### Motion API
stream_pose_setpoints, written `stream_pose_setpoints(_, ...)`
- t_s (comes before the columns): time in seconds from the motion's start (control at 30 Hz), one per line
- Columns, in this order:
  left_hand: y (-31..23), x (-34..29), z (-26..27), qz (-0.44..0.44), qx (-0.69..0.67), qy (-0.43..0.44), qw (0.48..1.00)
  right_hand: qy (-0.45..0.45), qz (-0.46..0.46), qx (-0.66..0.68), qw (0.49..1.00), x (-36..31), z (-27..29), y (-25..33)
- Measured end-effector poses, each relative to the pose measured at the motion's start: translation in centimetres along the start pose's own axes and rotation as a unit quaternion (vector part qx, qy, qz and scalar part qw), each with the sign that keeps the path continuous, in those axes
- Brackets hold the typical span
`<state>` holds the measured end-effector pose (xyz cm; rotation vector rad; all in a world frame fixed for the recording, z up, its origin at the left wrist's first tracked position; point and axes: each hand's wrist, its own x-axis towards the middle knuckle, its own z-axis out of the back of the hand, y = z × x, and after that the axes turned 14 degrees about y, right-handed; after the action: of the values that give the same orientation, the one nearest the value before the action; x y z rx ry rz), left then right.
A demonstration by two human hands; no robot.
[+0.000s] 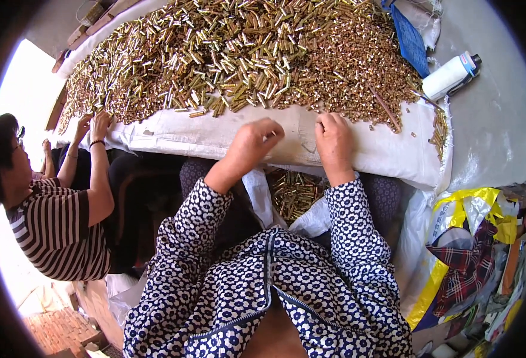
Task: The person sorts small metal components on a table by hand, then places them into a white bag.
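A wide heap of small brass-coloured metal tubes [239,68] covers the cloth-topped table. Toward its right side lie shorter copper-coloured pieces [358,65]. My left hand [251,146] hovers over the pale cloth [185,128] in front of the heap, its fingers bent and smeared by motion; whether anything is between them I cannot make out. At the near edge of the copper pieces, my right hand [335,143] has its fingers curled together and pointing down, their tips hidden. Below, between my forearms, a white sack [312,219] holds more brass tubes [295,192].
At the left, a person in a striped shirt [60,227] works at the heap with both hands [99,126]. A white bottle [451,77] and a blue flat piece [411,42] are at the right end, near a thin rod [384,107]. Bags and cloth [469,262] crowd the lower right.
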<state>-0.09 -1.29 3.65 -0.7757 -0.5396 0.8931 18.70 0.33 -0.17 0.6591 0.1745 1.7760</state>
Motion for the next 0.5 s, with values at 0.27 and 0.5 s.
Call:
stream_pose_setpoints(0.27, 4.5, 6.3, 0.7, 0.059, 0.319, -0.075, 0.943, -0.029, 0.034, -0.037, 0.998, 0.1, -0.2, 0.3)
stream_pose_setpoints(0.5, 3.8, 5.3, 0.5, 0.002, 0.048, -0.119, 0.992, -0.042, 0.053, 0.071, 0.995, -0.1, 0.0, 0.1)
